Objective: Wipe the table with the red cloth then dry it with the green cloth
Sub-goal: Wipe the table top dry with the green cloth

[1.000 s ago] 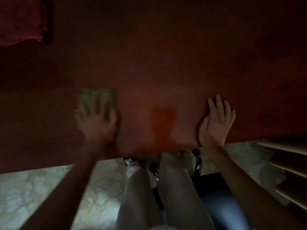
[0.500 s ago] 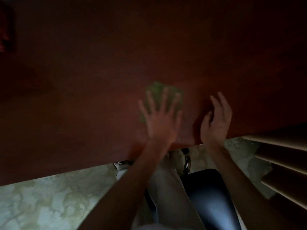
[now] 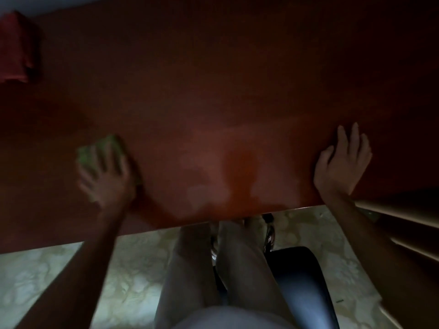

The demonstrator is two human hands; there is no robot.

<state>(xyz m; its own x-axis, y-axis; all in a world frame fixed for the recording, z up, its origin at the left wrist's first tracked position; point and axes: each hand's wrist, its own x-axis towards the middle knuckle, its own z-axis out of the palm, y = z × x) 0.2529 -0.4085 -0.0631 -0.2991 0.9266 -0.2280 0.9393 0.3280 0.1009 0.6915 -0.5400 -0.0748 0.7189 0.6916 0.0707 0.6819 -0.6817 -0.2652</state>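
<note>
The dim reddish-brown table (image 3: 237, 91) fills the upper view. My left hand (image 3: 107, 179) presses flat on the folded green cloth (image 3: 90, 153) at the near left of the tabletop, fingers spread over it; the hand is motion-blurred. My right hand (image 3: 342, 162) rests on the table near its front right edge, fingers straight and holding nothing. The red cloth (image 3: 14, 46) lies bunched at the far left corner, apart from both hands.
A paler sheen patch (image 3: 213, 176) shows on the table near the front edge. Below the edge are my legs (image 3: 213, 269), a dark chair seat (image 3: 297, 281) and a patterned floor (image 3: 47, 281). Pale wooden slats (image 3: 403, 224) stand at the right.
My left hand has swept the green cloth from the table's middle back to the left. My right hand has stayed by the front right edge.
</note>
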